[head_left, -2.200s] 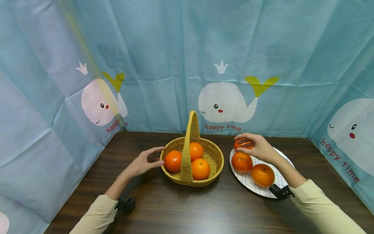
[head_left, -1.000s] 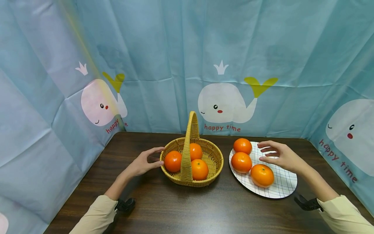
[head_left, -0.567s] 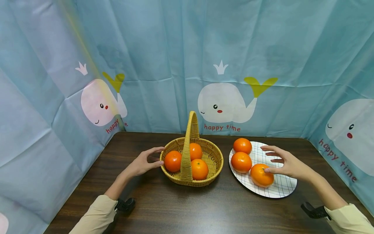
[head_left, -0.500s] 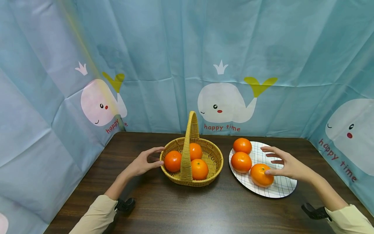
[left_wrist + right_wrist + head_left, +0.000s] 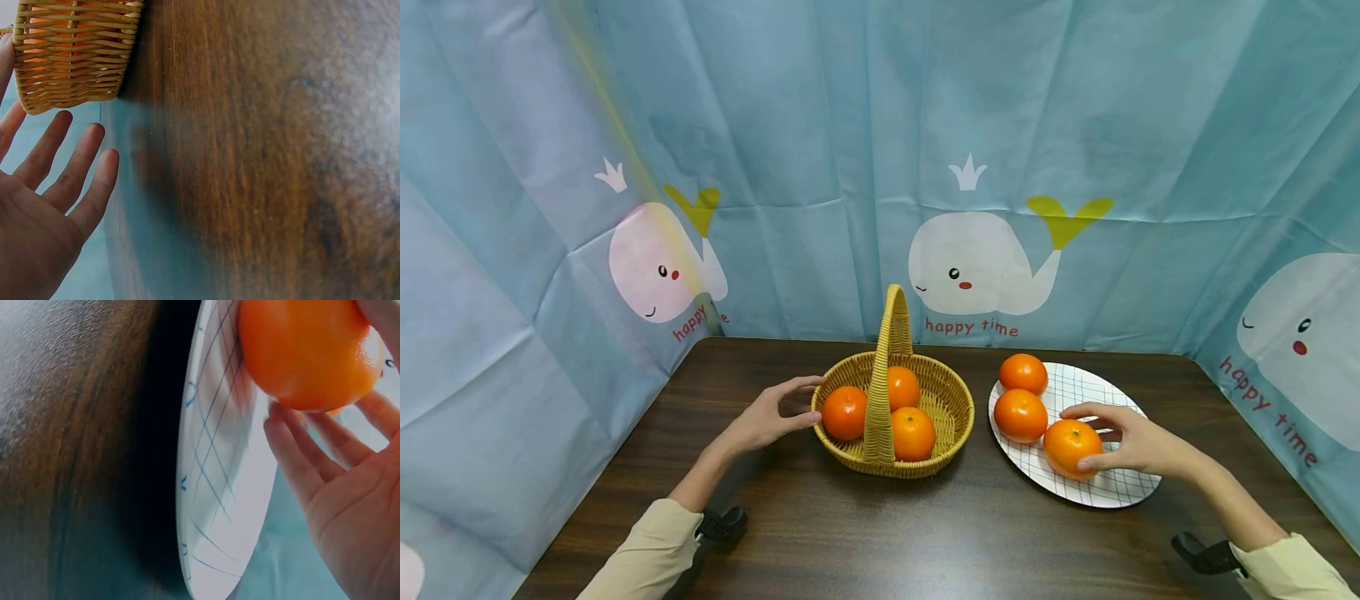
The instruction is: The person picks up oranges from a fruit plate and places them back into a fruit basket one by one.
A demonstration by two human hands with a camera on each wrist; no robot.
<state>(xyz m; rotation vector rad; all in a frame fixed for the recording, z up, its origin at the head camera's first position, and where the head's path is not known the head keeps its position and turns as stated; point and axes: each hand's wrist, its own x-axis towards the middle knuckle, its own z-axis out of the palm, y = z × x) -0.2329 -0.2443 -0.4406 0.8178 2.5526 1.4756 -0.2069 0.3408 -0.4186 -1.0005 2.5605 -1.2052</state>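
"One orange (image 5: 1070,446) sits on the checked plate (image 5: 1123,487), and your right hand (image 5: 1147,447) curls thumb and fingers around it. How will it handle?"

"Probably firm and fairly light, perhaps slippery; take it around its widest part, thumb opposite fingers."

"And how does it look?"

"Glossy, round, slightly flattened, with a small greenish stem mark on top. Your left hand (image 5: 767,417) grips nothing: its fingers are loosely spread, thumb at the rim of the basket (image 5: 910,470)."
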